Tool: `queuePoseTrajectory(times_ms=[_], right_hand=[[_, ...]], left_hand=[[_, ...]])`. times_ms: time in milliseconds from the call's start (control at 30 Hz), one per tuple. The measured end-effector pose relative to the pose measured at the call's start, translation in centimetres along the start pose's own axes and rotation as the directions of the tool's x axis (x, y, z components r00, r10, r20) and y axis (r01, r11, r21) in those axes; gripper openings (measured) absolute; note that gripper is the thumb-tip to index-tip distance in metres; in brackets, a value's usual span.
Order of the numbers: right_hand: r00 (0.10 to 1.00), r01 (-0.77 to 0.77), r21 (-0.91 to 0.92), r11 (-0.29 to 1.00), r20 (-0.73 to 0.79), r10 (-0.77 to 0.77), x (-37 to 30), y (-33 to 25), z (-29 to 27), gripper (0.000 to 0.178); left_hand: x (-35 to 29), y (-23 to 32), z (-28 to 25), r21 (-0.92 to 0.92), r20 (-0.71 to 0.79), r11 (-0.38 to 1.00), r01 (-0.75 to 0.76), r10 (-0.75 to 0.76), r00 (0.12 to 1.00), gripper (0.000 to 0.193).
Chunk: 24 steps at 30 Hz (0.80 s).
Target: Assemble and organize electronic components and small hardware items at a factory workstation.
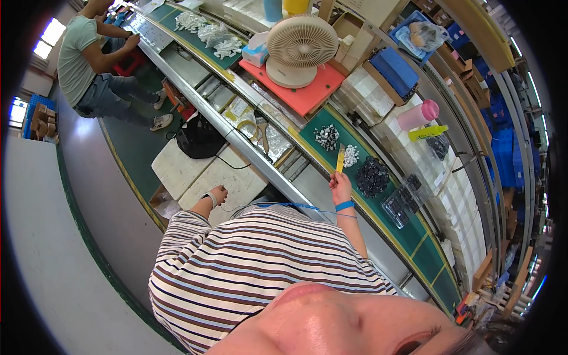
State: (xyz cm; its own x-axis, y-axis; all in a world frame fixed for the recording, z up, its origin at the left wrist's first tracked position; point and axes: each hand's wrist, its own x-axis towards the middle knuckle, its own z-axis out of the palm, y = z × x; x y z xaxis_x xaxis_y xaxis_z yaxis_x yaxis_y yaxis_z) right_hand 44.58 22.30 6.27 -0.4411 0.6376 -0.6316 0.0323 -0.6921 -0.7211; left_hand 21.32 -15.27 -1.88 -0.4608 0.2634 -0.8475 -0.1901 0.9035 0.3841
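My right hand (340, 187), with a blue band at its wrist, is closed on the lower end of a flat yellow strip-like tool (340, 160). The tool's far end lies beside a pile of small white parts (351, 155) on the green mat (322, 158). Left of it sits a pile of grey-and-black parts (326, 137); to the right is a heap of black parts (373, 177). My left hand (219, 194) is curled closed over a white block surface (195, 183), away from the piles. Its fingers hide whatever they may hold.
A fan (302, 44) stands on a red board (325, 89) behind the mat. Clear packs with black parts (404, 200) lie at the right. A coiled blue cord (284, 205) runs toward my right wrist. A black bag (200, 137) rests ahead-left; a co-worker (89, 59) stands farther off.
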Motion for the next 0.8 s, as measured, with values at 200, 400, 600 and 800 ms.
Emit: queuePoseTrajectory(times_ms=[200, 400, 600, 800], right_hand=[[0.999, -0.038, 0.037, 0.999, -0.006, 0.038, 0.4, -0.4, 0.3, 0.01], [0.999, -0.037, 0.077, 0.996, 0.034, 0.035, 0.7, -1.0, 1.3, 0.012], [0.997, 0.002, 0.065, 0.998, 0.073, -0.007, 1.2, 0.0, 1.4, 0.009], [0.99, -0.055, 0.038, 0.998, 0.133, 0.05, 1.4, -0.5, 4.0, 0.01]], left_hand=[[0.7, 0.0, -0.1, -0.021, 0.009, 1.0, -0.005, 0.005, 1.0, 0.024], [2.5, -1.2, -0.3, -0.029, -0.056, 0.997, -0.067, 0.065, 0.996, 0.025], [2.4, -2.4, 0.7, -0.083, -0.023, 0.996, -0.012, 0.01, 1.0, 0.026], [2.3, -3.3, 0.4, -0.124, -0.003, 0.992, 0.025, -0.026, 1.0, 0.028]])
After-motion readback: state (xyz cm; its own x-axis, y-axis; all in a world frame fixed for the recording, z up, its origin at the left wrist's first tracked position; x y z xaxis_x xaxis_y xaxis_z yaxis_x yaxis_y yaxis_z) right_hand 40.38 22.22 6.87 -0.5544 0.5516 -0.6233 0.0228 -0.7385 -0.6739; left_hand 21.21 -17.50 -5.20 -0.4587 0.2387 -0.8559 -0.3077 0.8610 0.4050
